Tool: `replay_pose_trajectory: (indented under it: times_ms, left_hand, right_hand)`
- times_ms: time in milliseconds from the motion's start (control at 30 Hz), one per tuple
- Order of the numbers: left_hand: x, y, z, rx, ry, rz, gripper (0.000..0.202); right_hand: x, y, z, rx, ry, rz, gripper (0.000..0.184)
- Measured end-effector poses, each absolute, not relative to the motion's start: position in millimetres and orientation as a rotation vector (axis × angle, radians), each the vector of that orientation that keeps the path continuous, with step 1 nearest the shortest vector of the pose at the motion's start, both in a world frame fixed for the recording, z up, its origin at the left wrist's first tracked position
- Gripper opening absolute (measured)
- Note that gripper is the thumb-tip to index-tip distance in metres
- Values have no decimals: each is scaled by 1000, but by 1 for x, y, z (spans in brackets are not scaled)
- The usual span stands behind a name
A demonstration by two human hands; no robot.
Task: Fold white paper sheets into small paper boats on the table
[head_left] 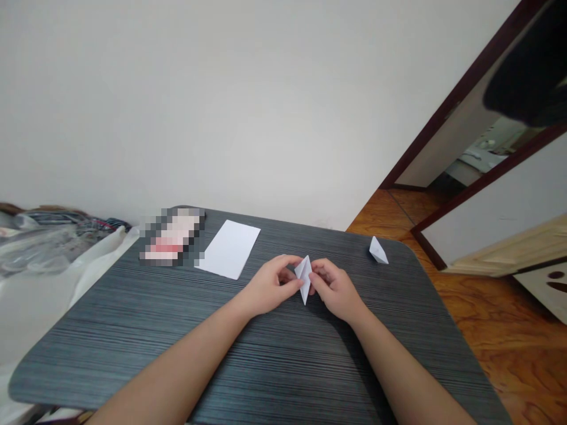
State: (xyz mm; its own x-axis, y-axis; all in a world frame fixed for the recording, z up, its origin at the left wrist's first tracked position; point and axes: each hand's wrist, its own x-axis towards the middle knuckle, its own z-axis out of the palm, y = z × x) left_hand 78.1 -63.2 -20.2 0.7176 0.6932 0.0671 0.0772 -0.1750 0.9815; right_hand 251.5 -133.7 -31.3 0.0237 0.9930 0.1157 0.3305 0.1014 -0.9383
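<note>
A small white folded paper boat [305, 277] is held upright over the middle of the table, its pointed ends facing away from me and toward me. My left hand [272, 284] pinches its left side between thumb and fingers. On the right side, my right hand [334, 288] grips it with the thumb in front and the fingers partly hidden behind. Another folded paper boat [378, 250] rests near the table's far right corner. A stack of white paper sheets [230, 249] lies to the left, beyond my left hand.
The dark wood-grain table [274, 360] stands against a white wall [230, 106]. At its far left lies a blurred-out flat object [173, 236]. Plastic-covered items [57, 242] are heaped beyond the left edge. To the right are a wooden floor [478, 301] and a doorway.
</note>
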Motion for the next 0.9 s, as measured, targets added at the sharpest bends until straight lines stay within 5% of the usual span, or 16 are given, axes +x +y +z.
replay_pose_trajectory:
  times_ms: [200,900]
  left_hand:
    - [79,-63,-21,1654,624,616,38]
    - [79,-56,-22,1250,507,696,36]
  right_hand:
    - [250,-135,-26,-1498,-1622,699,19]
    - [258,-133,-35,-1354,-1566,734,32]
